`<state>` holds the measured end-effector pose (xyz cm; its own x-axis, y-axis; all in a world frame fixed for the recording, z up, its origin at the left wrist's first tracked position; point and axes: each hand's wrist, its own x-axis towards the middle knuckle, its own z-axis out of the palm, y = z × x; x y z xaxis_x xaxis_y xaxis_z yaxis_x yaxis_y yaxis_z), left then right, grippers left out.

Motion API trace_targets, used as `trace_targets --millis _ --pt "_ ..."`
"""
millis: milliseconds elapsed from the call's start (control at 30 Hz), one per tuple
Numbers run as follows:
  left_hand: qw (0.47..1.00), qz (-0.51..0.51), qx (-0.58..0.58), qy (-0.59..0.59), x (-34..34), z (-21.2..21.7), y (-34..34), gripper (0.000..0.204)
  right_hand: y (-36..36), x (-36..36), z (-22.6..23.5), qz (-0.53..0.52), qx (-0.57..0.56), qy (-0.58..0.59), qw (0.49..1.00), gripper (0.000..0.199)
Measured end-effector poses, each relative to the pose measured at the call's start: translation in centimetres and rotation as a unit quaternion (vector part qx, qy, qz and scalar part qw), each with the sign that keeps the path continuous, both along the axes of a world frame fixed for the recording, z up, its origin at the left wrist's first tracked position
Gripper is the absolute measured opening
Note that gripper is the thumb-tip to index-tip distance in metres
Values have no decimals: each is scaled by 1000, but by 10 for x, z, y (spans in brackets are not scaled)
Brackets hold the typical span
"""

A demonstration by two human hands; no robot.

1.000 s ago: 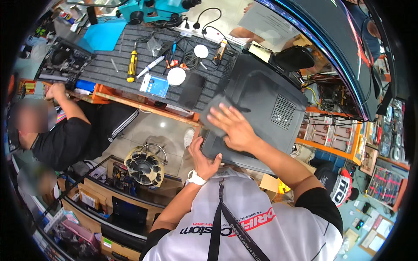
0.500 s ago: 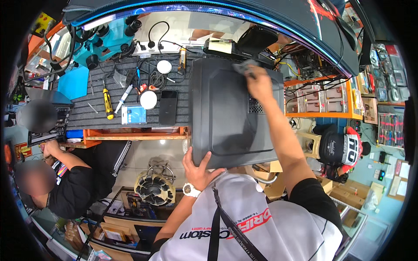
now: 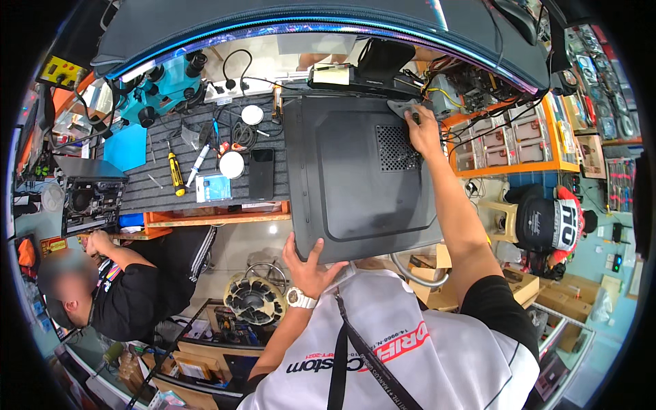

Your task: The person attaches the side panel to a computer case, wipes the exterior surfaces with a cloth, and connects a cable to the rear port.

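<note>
A dark grey computer case (image 3: 369,198) lies on its side in front of me, with a raised panel and a square patch of vent holes (image 3: 396,152) facing up. At its far right corner, my right hand (image 3: 426,133) is closed on a grey cloth (image 3: 401,107) pressed to the surface. Part of the cloth is hidden under the fingers. My left hand (image 3: 311,270) rests against the case's near left corner, fingers spread and touching the edge.
Left of the case, a striped grey mat (image 3: 160,195) bears a black phone (image 3: 261,174), a yellow screwdriver (image 3: 175,174), white round tubs and cables. A teal microscope (image 3: 154,92) stands behind. Another person (image 3: 130,294) sits at the left; someone else (image 3: 547,225) is at the right.
My right hand has slid the cloth rightward along the far edge to the corner, uncovering more of the vent holes. My left hand stays at the near corner. The view has shifted slightly.
</note>
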<state>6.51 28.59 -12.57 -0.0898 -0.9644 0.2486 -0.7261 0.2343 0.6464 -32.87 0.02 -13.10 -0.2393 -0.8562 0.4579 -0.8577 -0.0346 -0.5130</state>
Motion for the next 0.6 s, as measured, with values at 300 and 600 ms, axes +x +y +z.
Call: trace_targets --millis 300,600 --pt "999 -18 19 -26 1 2 1 93 -1 178 8 279 61 83 955 40" --pt "1000 -4 -2 -20 -1 -6 4 85 6 136 47 35 129 175 975 49"
